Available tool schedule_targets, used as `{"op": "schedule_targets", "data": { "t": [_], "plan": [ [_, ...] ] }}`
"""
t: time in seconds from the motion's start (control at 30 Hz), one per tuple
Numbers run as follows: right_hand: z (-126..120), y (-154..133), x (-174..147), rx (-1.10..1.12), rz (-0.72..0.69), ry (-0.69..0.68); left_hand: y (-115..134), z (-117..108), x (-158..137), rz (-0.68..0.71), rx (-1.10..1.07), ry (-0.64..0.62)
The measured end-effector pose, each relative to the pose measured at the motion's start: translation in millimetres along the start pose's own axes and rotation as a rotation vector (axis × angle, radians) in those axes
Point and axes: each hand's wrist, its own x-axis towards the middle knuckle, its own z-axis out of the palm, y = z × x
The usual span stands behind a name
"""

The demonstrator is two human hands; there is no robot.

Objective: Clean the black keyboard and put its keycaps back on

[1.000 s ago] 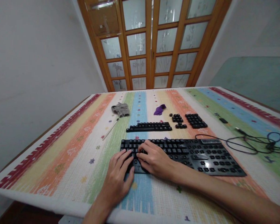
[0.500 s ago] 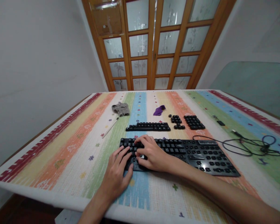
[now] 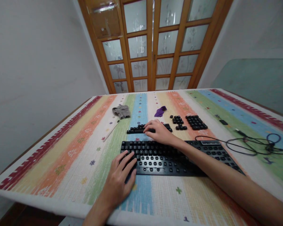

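A black keyboard (image 3: 153, 171) lies on the table; keycaps cover its upper rows at the left, while bare switch sockets show in its lower rows and right part. My left hand (image 3: 120, 172) rests over the keyboard's left end with fingers spread and holds nothing. Beyond the keyboard, my right hand (image 3: 157, 131) reaches to a strip of loose black keycaps (image 3: 133, 130). Its thumb and index finger are curved but apart, with dark keycaps visible between them. Part of the strip is hidden behind this hand, and my right forearm crosses above the keyboard.
Loose keycap groups (image 3: 178, 120) and a number-pad block of keycaps (image 3: 196, 122) lie at the right. A cable (image 3: 247, 147) coils beyond the keyboard's right end. Farther back lie a grey cloth (image 3: 121, 111), a purple cloth (image 3: 160, 111) and a thin light stick (image 3: 111, 131).
My right hand has moved away from the keyboard's left part, forward and right to the loose keycap strip. My left hand stays at the keyboard's left end. The view has shifted slightly.
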Motion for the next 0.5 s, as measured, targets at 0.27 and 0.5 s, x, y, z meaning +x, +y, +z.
{"op": "schedule_targets", "data": {
  "t": [0.27, 0.5],
  "plan": [
    [-2, 29, 33, -0.103, 0.063, -0.093, -2, 0, -2, 0.074, 0.063, -0.129],
    [12, 31, 58, -0.181, 0.106, -0.165, -4, 2, -4, 0.083, 0.096, -0.162]
  ]
}}
